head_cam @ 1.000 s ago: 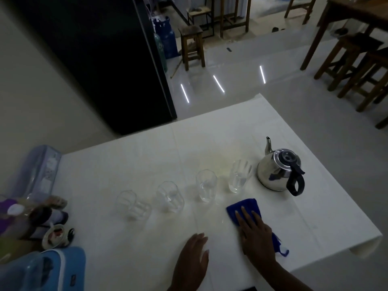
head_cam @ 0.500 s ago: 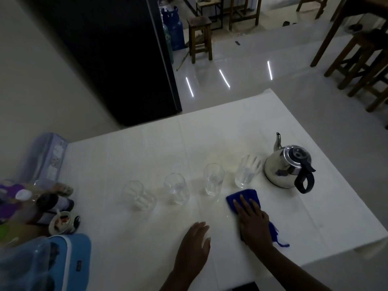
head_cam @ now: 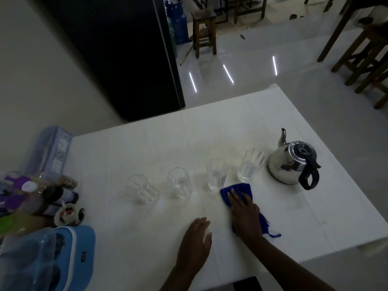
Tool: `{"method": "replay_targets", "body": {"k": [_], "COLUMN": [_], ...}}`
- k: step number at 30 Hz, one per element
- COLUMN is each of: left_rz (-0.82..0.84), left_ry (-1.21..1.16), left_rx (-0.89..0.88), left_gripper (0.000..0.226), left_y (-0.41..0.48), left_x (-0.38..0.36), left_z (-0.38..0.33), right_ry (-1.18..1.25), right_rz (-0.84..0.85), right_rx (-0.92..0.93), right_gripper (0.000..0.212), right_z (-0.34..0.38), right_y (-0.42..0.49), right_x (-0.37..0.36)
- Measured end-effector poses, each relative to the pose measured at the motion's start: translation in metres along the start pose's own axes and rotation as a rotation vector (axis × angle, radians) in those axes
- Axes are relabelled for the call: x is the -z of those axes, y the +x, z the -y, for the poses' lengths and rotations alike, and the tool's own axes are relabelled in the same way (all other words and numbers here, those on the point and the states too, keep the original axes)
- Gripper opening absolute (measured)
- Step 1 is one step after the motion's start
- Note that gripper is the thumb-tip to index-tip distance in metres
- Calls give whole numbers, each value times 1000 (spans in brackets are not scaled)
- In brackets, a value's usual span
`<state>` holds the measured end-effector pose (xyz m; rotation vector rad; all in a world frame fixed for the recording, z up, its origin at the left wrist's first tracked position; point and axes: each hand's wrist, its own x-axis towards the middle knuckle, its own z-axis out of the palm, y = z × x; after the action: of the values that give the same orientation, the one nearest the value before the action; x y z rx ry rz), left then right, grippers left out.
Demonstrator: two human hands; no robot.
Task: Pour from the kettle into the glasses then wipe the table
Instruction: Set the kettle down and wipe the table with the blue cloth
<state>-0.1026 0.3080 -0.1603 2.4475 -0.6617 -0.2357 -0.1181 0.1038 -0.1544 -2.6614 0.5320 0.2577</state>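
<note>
Cloth [head_cam: 236,191]: blue, pressed flat under right hand [head_cam: 245,215], fingers spread, near the glasses [head_cam: 217,174], for wiping. Left hand [head_cam: 196,238]: open, flat, bracing on table [head_cam: 147,148]. Kettle [head_cam: 291,162]: parked far right, clear.

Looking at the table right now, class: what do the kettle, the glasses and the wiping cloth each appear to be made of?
Kettle: polished metal, probably stainless steel, mirror-like reflections; its handle looks like dark plastic.
Glasses: clear glass or possibly plastic, see-through walls.
Cloth: blue fabric, soft and fuzzy, loose threads trailing; the right hand presses it flat.
</note>
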Motion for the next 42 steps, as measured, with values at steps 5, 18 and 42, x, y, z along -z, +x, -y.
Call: {"method": "replay_targets", "body": {"k": [5, 18, 42], "left_rz": [15, 35, 77], "left_ry": [-2, -2, -9], "left_rx": [10, 43, 76], "left_gripper": [46, 45, 53], "left_y": [3, -6, -11], "left_x": [1, 3, 16], "left_z": [-2, 5, 8], "right_ry": [-21, -36, 15], "right_rz": [-7, 51, 48], "right_rx": [62, 250, 196], "right_gripper": [73, 81, 86], "right_z": [11, 5, 43], "right_y": [-3, -16, -19], "right_x": [-7, -11, -27]}}
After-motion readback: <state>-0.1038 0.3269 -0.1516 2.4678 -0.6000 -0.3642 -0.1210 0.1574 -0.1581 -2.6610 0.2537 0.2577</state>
